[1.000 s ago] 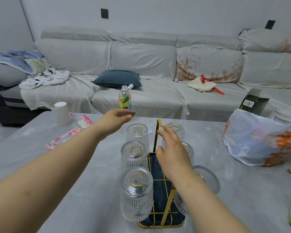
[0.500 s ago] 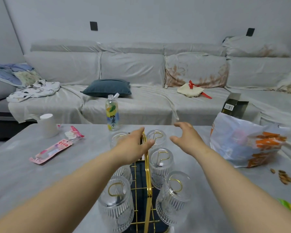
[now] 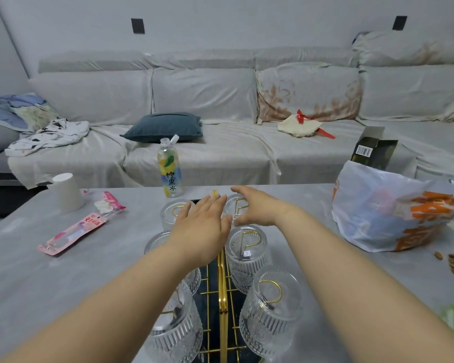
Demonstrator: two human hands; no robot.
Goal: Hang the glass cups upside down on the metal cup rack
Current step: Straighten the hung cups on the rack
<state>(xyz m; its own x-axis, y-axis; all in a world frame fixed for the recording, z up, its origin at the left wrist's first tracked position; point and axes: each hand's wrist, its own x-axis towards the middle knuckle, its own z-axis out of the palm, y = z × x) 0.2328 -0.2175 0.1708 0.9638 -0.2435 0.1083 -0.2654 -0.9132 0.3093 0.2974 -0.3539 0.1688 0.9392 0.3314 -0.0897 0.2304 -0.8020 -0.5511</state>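
On the grey table (image 3: 286,203), seen from the head camera, stood the metal cup rack (image 3: 222,292), a gold wire frame with a tall bar down the middle. Ribbed glass cups were on it in two rows, mouths down, so that water could drip out and each gold loop could hold its cup up inside. The near right cup (image 3: 271,310) and the middle right cup (image 3: 247,255) showed their loops through the clear bottoms. The near left cup (image 3: 174,334) was partly hidden by an arm. The left hand (image 3: 203,229) hovered flat over the left row, fingers spread and holding nothing. The right hand (image 3: 257,206) curved loosely by the far right cup (image 3: 235,205), fingers apart, gripping nothing (it may have just touched the glass, but I could not tell). All six spots looked full, so the job seemed about done. A lemon drink bottle (image 3: 169,174) stood just behind the rack.
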